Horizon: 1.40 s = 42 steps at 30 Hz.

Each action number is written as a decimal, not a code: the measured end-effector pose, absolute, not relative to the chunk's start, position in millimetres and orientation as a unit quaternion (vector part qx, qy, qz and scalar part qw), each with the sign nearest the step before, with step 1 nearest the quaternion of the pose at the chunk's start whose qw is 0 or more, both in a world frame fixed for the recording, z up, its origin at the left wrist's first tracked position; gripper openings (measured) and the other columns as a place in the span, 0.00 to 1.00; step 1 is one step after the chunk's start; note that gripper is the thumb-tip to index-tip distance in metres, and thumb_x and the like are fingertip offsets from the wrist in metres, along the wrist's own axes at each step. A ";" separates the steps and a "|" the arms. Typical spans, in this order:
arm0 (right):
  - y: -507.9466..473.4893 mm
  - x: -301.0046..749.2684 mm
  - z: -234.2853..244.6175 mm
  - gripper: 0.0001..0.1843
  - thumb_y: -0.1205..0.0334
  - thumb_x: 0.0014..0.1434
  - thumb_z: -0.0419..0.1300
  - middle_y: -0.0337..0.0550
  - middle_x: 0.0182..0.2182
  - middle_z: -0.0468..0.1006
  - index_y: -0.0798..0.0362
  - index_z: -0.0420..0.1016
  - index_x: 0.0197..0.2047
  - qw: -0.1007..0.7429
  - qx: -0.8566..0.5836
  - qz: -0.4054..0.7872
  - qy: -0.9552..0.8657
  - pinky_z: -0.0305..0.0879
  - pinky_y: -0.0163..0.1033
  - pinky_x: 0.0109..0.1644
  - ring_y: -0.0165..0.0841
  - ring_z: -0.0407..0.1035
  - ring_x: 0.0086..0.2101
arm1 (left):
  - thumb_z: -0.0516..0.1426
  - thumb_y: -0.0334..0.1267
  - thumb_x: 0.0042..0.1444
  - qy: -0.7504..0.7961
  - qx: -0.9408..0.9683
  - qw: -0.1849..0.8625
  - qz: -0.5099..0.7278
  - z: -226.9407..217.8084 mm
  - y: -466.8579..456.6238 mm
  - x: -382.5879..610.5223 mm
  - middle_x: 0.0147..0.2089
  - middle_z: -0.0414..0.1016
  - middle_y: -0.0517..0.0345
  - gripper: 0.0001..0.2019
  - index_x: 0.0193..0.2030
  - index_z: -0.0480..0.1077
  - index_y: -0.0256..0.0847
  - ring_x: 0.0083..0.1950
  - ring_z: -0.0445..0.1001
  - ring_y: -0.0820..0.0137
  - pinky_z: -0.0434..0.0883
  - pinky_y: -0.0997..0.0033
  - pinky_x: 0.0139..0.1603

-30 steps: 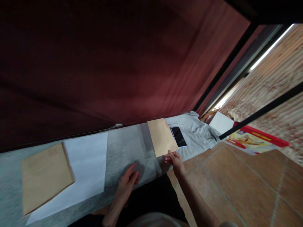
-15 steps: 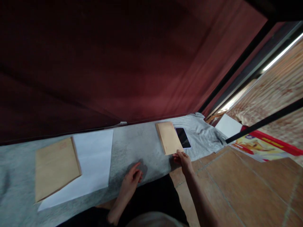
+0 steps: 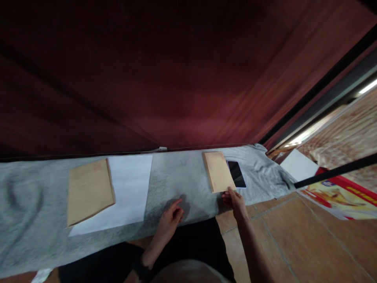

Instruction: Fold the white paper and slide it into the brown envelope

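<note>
Nearest the camera, dark-clothed legs (image 3: 191, 245) fill the low middle, with brown floor tiles (image 3: 294, 236) to the right.

Just beyond, the 2 hands reach onto a grey cloth (image 3: 182, 177). The left hand (image 3: 172, 214) is loosely curled, its fingertips resting on bare cloth, and it holds nothing. The right hand (image 3: 235, 198) is closed in a pinch on the near right corner of a small envelope (image 3: 218, 171), thumb on top; the fingers beneath are hidden.

The small envelope lies flat on the cloth straight beyond the right hand's fingertips. Its long axis runs near to far, and the far end leans a little left. The right hand is at its near short edge, while the left hand sits apart to the near left, so the right is plainly the closer of the 2.

A dark phone (image 3: 236, 173) lies just beside the envelope's right long edge, roughly parallel to it; I cannot tell whether they touch.

Well apart to the left, a large envelope (image 3: 88, 190) overlaps the left part of a white sheet (image 3: 132, 188).

Far right, off the cloth, lie another white paper (image 3: 299, 165) and a red and yellow poster (image 3: 341, 194), crossed by a black bar (image 3: 335, 171).

A red curtain (image 3: 188, 78) closes the far side.
</note>
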State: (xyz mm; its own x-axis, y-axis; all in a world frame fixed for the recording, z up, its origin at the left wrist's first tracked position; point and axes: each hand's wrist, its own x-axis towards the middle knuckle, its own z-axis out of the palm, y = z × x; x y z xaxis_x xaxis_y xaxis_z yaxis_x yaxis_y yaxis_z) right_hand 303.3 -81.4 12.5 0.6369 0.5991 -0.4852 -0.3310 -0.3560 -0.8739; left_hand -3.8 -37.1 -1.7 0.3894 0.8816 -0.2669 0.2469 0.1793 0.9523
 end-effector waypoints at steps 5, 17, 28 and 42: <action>-86.0 305.7 13.3 0.25 0.37 0.47 0.68 0.47 0.26 0.84 0.53 0.76 0.30 0.550 -0.710 0.429 -0.094 0.73 0.38 0.25 0.36 0.76 0.21 | 0.54 0.50 0.60 0.478 0.598 0.583 0.274 -1.5 -41.3 -3.6 0.39 0.79 0.53 0.26 0.61 0.70 0.38 0.34 0.79 0.65 0.76 0.66 0.37; -95.2 300.6 -12.1 0.32 0.29 0.48 0.60 0.47 0.30 0.85 0.52 0.81 0.36 0.395 -0.782 0.309 -0.371 0.73 0.39 0.28 0.40 0.77 0.28 | 0.51 0.33 0.65 0.543 0.750 0.163 0.341 13.8 -49.0 -45.3 0.53 0.77 0.48 0.16 0.55 0.75 0.44 0.55 0.76 0.60 0.75 0.55 0.58; -95.8 300.2 -10.0 0.31 0.31 0.54 0.54 0.50 0.28 0.82 0.50 0.81 0.36 0.335 -0.803 0.244 -0.428 0.73 0.44 0.36 0.45 0.77 0.31 | 0.53 0.41 0.67 0.627 0.738 0.018 0.249 4.4 -44.0 -91.6 0.69 0.65 0.38 0.24 0.68 0.63 0.37 0.70 0.62 0.49 0.65 0.44 0.67; -103.0 248.2 -1.6 0.32 0.35 0.65 0.44 0.56 0.43 0.82 0.51 0.77 0.43 0.271 -0.754 0.144 -0.581 0.72 0.47 0.46 0.46 0.78 0.42 | 0.50 0.38 0.67 0.683 0.690 0.094 0.223 21.1 -39.1 -114.1 0.61 0.76 0.43 0.17 0.55 0.75 0.39 0.65 0.72 0.54 0.69 0.50 0.65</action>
State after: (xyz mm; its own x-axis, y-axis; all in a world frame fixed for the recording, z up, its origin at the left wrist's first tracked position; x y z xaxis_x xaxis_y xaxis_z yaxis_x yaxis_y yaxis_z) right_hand 248.2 -103.0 -1.6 0.2830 0.9541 0.0978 0.7975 -0.1775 -0.5766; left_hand -114.1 -39.1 21.1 -0.0313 0.9832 0.1797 0.8999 -0.0505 0.4332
